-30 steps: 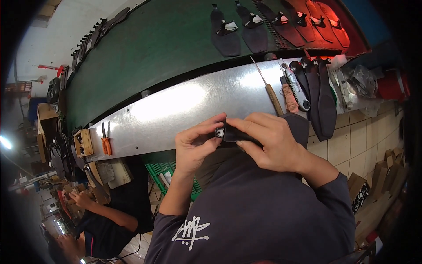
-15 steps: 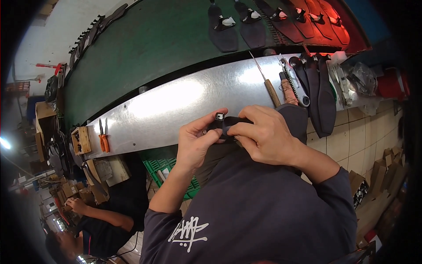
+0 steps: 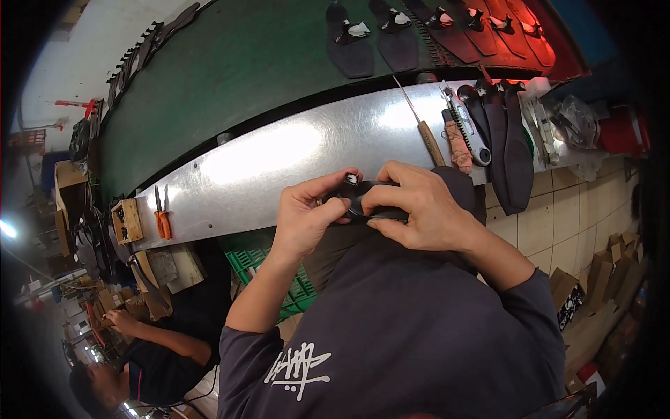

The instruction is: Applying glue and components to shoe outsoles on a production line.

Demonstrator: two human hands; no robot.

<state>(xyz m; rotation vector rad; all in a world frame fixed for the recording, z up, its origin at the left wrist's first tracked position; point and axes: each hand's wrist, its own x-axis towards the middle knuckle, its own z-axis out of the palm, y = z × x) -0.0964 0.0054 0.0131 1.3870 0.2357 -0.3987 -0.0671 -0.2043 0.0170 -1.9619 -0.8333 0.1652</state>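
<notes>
Shirt cloth (image 3: 419,314), dark grey with a white print, fills the space nearest the camera. Past it, both hands meet over the person's lap, in front of the near edge of a metal table (image 3: 279,157). Between them is a small black piece (image 3: 358,197) with a black-and-white end standing up by the left fingertips. The left hand (image 3: 301,218) pinches it between thumb and fingers; the right hand (image 3: 417,208) grips its other side with curled fingers. Beyond the right wrist shows a dark flat sole (image 3: 457,183); whether it joins the held piece, I cannot tell.

Below the table edge, left of the lap, is a green crate (image 3: 301,292). On the table's left end lie orange-handled pliers (image 3: 162,223) beside a small wooden box (image 3: 127,221). To the right lie a wooden-handled awl (image 3: 430,142), a cloth-wrapped tool (image 3: 458,146), a cutter (image 3: 479,155) and dark soles (image 3: 515,167). A co-worker's hand (image 3: 123,321) is at lower left. Farther off, sandals (image 3: 350,52) stand in a row on a green belt (image 3: 237,84), the rightmost under red light.
</notes>
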